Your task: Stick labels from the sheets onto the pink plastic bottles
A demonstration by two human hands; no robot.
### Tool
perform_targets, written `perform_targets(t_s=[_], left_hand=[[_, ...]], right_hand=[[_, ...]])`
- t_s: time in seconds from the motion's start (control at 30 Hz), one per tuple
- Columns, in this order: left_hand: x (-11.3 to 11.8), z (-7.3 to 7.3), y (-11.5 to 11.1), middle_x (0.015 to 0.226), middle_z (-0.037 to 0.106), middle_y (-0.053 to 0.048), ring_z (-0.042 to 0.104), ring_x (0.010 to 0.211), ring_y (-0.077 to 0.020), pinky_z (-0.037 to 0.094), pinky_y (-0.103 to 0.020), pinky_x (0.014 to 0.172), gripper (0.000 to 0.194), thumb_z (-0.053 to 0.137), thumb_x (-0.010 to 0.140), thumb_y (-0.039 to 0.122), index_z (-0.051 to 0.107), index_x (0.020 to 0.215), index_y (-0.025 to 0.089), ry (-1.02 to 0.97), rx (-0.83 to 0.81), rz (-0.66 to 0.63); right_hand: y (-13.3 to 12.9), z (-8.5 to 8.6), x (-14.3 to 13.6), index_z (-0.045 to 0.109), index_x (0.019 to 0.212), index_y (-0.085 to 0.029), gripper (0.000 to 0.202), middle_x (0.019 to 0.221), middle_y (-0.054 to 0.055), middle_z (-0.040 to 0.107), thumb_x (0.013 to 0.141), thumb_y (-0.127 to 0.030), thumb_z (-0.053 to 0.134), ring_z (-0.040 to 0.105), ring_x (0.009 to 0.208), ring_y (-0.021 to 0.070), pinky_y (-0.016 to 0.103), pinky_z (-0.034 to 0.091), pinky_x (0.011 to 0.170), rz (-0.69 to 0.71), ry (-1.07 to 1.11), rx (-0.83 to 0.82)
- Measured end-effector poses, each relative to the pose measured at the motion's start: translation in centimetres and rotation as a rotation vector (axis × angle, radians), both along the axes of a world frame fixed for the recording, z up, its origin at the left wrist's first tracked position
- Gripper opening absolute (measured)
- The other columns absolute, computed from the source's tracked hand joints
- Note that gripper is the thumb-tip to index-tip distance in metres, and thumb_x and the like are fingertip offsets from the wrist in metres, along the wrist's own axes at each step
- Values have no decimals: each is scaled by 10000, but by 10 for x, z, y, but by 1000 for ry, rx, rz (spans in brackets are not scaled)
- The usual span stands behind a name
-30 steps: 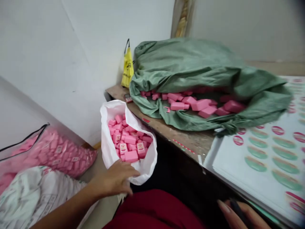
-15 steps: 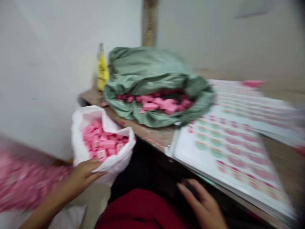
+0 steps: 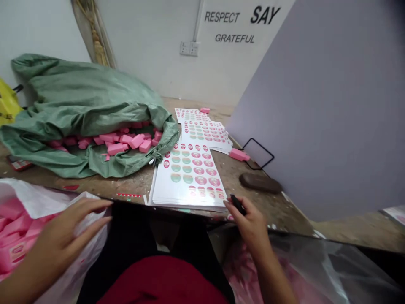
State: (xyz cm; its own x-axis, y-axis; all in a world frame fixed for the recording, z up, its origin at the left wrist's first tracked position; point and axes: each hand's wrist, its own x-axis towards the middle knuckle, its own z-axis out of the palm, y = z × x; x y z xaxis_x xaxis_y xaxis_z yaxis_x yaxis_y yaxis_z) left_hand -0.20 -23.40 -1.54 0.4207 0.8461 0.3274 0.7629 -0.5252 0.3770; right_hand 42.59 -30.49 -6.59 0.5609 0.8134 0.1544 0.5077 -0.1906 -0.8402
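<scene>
My left hand (image 3: 68,236) is at the lower left with fingers stretched out and apart, in front of a white bag (image 3: 34,198) full of pink plastic pieces (image 3: 17,230). No object shows between its fingers. A short black object (image 3: 238,205), its kind unclear, is pinched in my right hand (image 3: 253,223) at the table's front edge. Close to that hand lies a stack of sticker sheets (image 3: 177,192) with rows of green and pink round stickers. A large green sack (image 3: 95,88) lies on the table, its mouth showing more pink pieces (image 3: 136,141).
More sticker sheets (image 3: 205,135) fan out behind the stack. Right of them are a loose pink piece (image 3: 239,155), a black wire frame (image 3: 267,158) and a brown case (image 3: 261,183), beside a grey panel (image 3: 332,105). A clear plastic bag (image 3: 306,261) hangs below the table edge.
The view has swung right, bringing the panel and case into sight. My left hand, earlier at the white bag's rim, now has its fingers spread. My right hand still has the black object.
</scene>
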Motion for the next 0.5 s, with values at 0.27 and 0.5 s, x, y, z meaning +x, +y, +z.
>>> perform_targets(t_s=[0.27, 0.5], left_hand=[[143, -35, 54, 1455, 539, -167, 459, 1380, -324, 384, -498, 1131, 532, 435, 966, 478, 587, 1351, 143, 232, -129, -344], [144, -51, 62, 1608, 306, -127, 235, 1503, -325, 256, -555, 1193, 608, 487, 953, 493, 415, 1498, 232, 362, -240, -335]], right_hand=[[27, -29, 40, 724, 989, -165, 485, 978, 112, 757, 760, -561, 563, 675, 911, 287, 400, 502, 828, -36, -47, -22], [35, -30, 23, 741, 1021, -224, 435, 1074, 103, 739, 792, -541, 553, 650, 981, 320, 444, 489, 848, 27, -192, -79]])
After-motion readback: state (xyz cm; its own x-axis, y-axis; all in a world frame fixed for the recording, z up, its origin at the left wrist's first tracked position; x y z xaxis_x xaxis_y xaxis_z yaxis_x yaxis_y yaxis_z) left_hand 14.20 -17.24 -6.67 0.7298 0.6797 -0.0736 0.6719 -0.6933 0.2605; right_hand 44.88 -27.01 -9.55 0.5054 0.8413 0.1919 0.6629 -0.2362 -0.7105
